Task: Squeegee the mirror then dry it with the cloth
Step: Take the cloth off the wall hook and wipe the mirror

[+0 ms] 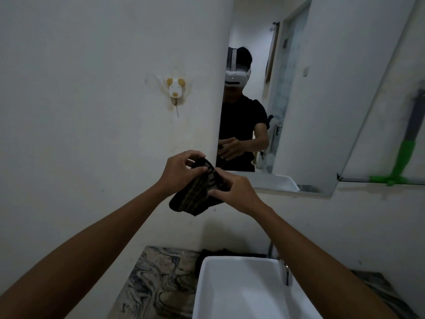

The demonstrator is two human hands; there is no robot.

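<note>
Two hands held a dark cloth in front of the mirror.

The left hand (178, 172) pinched the top of the dark striped cloth (197, 192) with its fingers curled in. The right hand (234, 192) pinched the cloth's right side, at 3 o'clock from the cloth. The cloth hung bunched between both hands, up in the air above the white sink (241, 291). The mirror (299, 100) was on the wall at 1 o'clock from the hands. The green squeegee (402, 162) was far off at 3 o'clock, leaning by the mirror's right edge with its blade down. A small dog-shaped hook (176, 90) stuck to the wall at 11 o'clock. A marble counter (156, 282) sat at 6 o'clock, left of the sink.
</note>
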